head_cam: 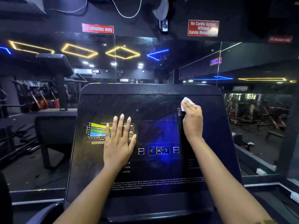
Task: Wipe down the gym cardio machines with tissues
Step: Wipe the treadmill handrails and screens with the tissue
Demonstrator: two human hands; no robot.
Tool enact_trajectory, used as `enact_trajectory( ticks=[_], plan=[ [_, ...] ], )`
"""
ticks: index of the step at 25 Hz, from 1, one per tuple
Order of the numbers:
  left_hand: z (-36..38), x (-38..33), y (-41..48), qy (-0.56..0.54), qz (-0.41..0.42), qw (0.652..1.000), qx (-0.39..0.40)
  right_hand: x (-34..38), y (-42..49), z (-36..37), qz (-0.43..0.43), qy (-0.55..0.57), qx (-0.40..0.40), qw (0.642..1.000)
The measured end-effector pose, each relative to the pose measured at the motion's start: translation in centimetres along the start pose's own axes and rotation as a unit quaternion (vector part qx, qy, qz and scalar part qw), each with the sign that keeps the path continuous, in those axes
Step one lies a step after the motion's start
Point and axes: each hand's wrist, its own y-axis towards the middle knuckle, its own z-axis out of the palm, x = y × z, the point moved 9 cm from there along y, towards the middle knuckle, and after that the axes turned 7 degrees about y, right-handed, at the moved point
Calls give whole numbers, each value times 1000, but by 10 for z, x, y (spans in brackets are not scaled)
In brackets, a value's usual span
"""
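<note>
A black cardio machine console [153, 97] fills the middle of the view, tilted up toward me, with a coloured heart-rate chart, an OK button and lit arrows. My left hand [119, 143] lies flat on the panel with straight fingers, covering part of the chart. My right hand [192, 122] grips a wadded white tissue [186, 102] and presses it against the upper right part of the panel. Wipe streaks show across the panel's top.
A mirror wall [178, 62] behind the console reflects neon ceiling lights and gym equipment. Another machine's console [55, 62] stands to the left. Red signs [97, 28] hang above. A ledge [267, 185] runs along the mirror's base on the right.
</note>
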Motion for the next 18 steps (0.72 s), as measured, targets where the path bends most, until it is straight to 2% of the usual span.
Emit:
enact_trajectory(
  ticks=[2,6,8,13,15,16,18],
  plan=[
    [0,0,0,-3,-4,1000,0,29,-20,3,-25,28,-1,999],
    [2,0,1,-1,0,1000,3,125,-122,35,-237,31,98,966],
    [2,0,0,-1,1,1000,4,110,-117,38,-217,26,108,970],
    [2,-1,1,0,3,1000,5,12,-41,-2,-50,-16,14,999],
    [2,-1,1,-2,1,1000,4,6,-34,-8,-20,-15,-5,1000],
    [2,-1,0,-3,1,1000,4,20,-38,-3,-39,5,1,999],
    [2,0,0,-1,0,1000,2,80,-70,18,-150,24,51,987]
  ],
)
